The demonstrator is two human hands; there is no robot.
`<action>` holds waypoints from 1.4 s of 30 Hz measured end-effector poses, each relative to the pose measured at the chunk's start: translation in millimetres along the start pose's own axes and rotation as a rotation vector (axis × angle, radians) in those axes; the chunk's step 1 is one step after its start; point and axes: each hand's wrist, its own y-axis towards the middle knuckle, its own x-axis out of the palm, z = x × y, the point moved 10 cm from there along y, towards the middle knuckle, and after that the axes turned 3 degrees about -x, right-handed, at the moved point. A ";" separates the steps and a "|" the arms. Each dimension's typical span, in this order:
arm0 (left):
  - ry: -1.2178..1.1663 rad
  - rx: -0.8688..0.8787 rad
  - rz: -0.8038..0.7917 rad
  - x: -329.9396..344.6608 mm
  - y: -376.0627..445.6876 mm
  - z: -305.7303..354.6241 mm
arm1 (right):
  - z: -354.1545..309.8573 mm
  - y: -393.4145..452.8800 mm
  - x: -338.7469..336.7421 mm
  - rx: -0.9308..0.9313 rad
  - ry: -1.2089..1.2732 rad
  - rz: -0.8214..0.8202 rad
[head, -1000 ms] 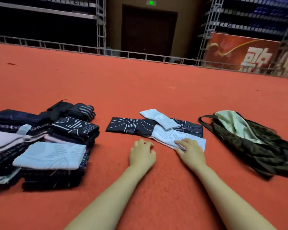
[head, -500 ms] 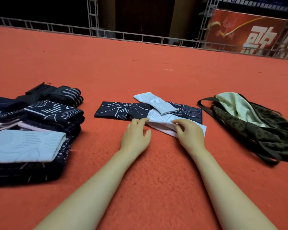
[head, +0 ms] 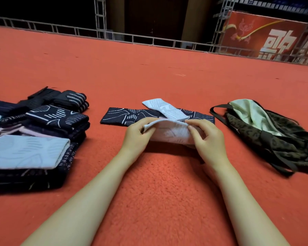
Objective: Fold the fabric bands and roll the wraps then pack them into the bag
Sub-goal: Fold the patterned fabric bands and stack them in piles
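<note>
White fabric band (head: 169, 134) is being pinched at its left end by the left hand (head: 138, 137) and apparently at its right end by the right hand (head: 209, 141), its long axis running between them, with the bag (head: 274, 137) lying just right of the right hand.

Fuzzy matt red carpet (head: 158, 183), soft knit white band (head: 169, 133), cloth bag (head: 274, 139)

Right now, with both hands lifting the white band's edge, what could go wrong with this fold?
1. The left hand and right hand pinch only the near edge of the white band; it may fold crooked.
2. A second white band and the dark patterned band lie right behind it and may get dragged.
3. The bag lies slumped, so packing may need a hand to open it.
</note>
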 end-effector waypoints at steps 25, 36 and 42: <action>0.702 -0.357 0.037 -20.4 -7.4 -50.5 | 89.9 -32.5 32.9 0.573 -0.214 -0.327; 0.774 -0.176 -0.286 50.1 -24.8 -36.4 | 76.4 -23.4 21.1 0.579 0.083 -0.086; 0.332 -0.372 -0.094 24.7 -14.6 -48.4 | 52.9 -21.0 48.8 0.511 0.412 -0.172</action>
